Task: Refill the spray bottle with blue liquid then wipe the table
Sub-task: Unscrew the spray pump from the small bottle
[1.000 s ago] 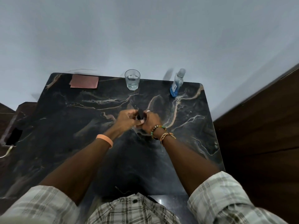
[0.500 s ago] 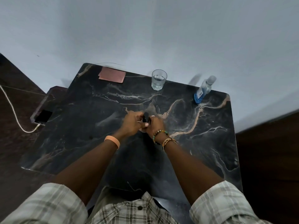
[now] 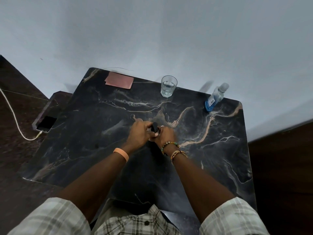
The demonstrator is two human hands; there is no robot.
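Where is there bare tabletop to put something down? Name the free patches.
Free: the left half of the table, from the pink cloth to the near edge; the right side, from the blue bottle to the near edge; the strip between cloth and glass. Crowded: the centre, where the left hand and right hand grip the spray bottle.

Along the table's (image 3: 84, 141) far edge three things stand in your way: a pink cloth (image 3: 119, 80) at upper left, a glass (image 3: 168, 86) at top centre and a blue-liquid bottle (image 3: 214, 99) at upper right, with open gaps between them. At centre, your left grip (image 3: 138, 133) and right grip (image 3: 165, 135) crowd the spray bottle (image 3: 155, 127). Bare marble runs wide on either side.
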